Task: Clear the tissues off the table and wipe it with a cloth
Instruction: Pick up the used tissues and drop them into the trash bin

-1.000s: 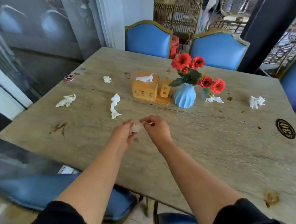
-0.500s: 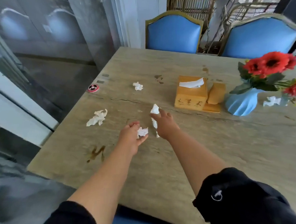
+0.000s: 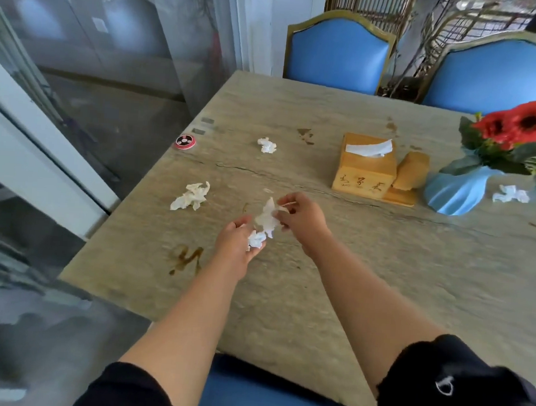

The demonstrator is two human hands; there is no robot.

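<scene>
— So, where do the hands stand?

— The right hand [image 3: 301, 219] pinches a long crumpled tissue [image 3: 267, 217] lifted just off the table [image 3: 381, 272]; its lower end hangs down to the left hand [image 3: 237, 243], which lies palm up with fingers curled round a small wadded tissue [image 3: 256, 239]. Both hands are together, near the middle of the left half of the table.

— And what turns the next move?

— My guess is the flattened tissue [image 3: 191, 196]. It lies to the left of the hands, near the left edge, its long axis running slantwise from the near left up toward the far right. The left hand is nearer, but it is already holding something; the right would have to cross over.

— Other tissues?

— A small ball [image 3: 267, 145] lies farther off, toward the far left corner, beyond the long crack. Another scrap [image 3: 511, 195] lies well to the right, just beside the blue vase [image 3: 458, 192].

— Anything in the way?

— Not toward the left edge. A brown stain [image 3: 186, 258] marks the table near the front edge, left of the left forearm, and a red round disc [image 3: 185, 141] sits at the left edge. The wooden tissue box [image 3: 364, 174] stands between the hands and the far right. No cloth is in view.
</scene>
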